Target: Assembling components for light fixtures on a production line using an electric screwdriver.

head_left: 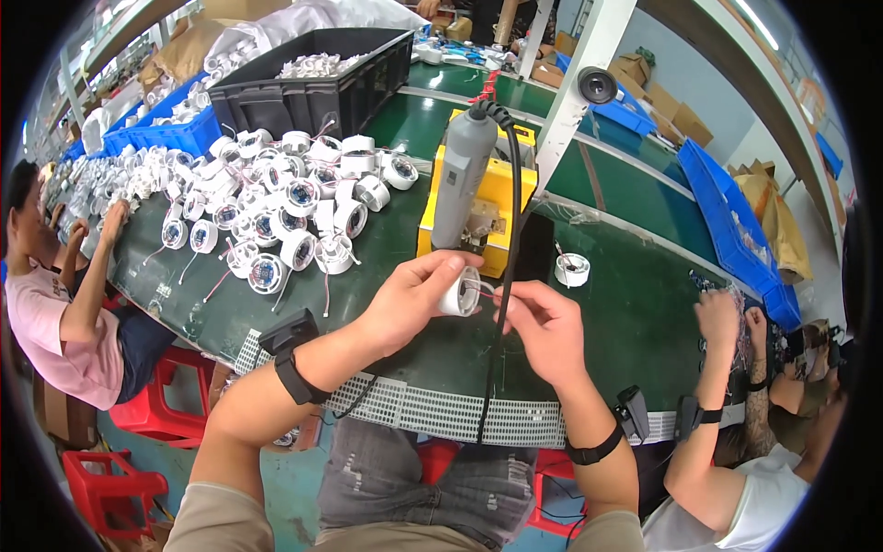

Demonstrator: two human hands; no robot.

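Observation:
My left hand (412, 296) grips a small white round plastic housing (452, 300), its dark inner part turned toward the right. Thin red and white wires (485, 289) come out of it. The fingertips of my right hand (547, 324) are pinched together on these wires. A black cable (498, 354) hangs in front of the work, close to the right fingers. Just beyond my hands stands a yellow box-shaped fixture (498, 221), with a grey handheld electric tool (463, 175) upright against it. One white housing (572, 270) rests alone on the green table to the right.
Many white housings with wires (285, 198) are heaped on the left of the table. Behind them is a black crate (276, 109) of small white parts. Blue bins (731, 221) line the far right. Co-workers sit on both sides; a white post (575, 110) rises behind the fixture.

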